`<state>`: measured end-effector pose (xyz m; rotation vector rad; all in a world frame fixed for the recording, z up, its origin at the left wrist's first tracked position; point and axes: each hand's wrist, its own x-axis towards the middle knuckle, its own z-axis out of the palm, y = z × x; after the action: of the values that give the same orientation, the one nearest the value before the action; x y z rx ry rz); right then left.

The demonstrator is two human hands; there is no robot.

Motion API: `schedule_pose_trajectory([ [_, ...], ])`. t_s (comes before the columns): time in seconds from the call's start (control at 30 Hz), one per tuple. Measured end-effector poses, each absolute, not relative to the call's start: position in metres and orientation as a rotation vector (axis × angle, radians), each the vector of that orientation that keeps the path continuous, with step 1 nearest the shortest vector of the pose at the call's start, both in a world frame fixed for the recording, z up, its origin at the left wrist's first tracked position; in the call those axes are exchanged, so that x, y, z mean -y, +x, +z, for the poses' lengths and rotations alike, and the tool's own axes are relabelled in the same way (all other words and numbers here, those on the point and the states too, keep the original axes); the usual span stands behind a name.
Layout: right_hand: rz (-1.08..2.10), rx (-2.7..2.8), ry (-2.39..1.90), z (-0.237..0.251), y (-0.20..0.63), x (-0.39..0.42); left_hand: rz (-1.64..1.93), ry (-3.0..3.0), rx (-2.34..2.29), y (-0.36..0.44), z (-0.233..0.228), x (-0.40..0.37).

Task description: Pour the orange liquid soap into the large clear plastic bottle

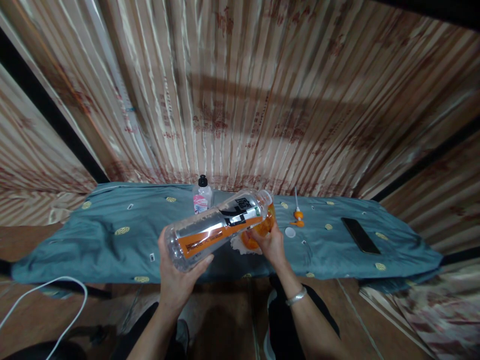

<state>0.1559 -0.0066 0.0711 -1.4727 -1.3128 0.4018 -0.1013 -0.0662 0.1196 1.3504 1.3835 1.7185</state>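
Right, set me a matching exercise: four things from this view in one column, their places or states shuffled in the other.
1. clear bottle with an orange label
2. smartphone
3. black-capped bottle
4. orange pump top

A. standing upright on the teal cloth
B. lying with its thin tube towards the curtain
C. tilted, in the left hand's grip
D. lying flat, screen dark

Pairs: 1-C, 2-D, 3-A, 4-B

No wording can be read clearly. At centre, the large bottle point(204, 224) bears bold black characters point(238, 212) above an orange band point(213, 237) with tiny dark print; the small bottle point(203, 191) behind has a pink label point(200, 203); the curtain's point(232, 60) vertical characters point(259, 116) blur.
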Motion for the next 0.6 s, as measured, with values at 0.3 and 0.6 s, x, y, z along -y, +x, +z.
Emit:
schedule_pose_trajectory([
  [0.3, 0.426, 1.302, -1.466, 0.0719, 0.1554, 0.0074, 1.704, 1.334, -1.386, -0.1017, 0.1189, 0.0672],
  [0.6, 0.419, 1.292, -1.480, 0.0713, 0.1556, 0.0065, 1.706, 1.391, -1.409, -0.1028, 0.1166, 0.0654],
])
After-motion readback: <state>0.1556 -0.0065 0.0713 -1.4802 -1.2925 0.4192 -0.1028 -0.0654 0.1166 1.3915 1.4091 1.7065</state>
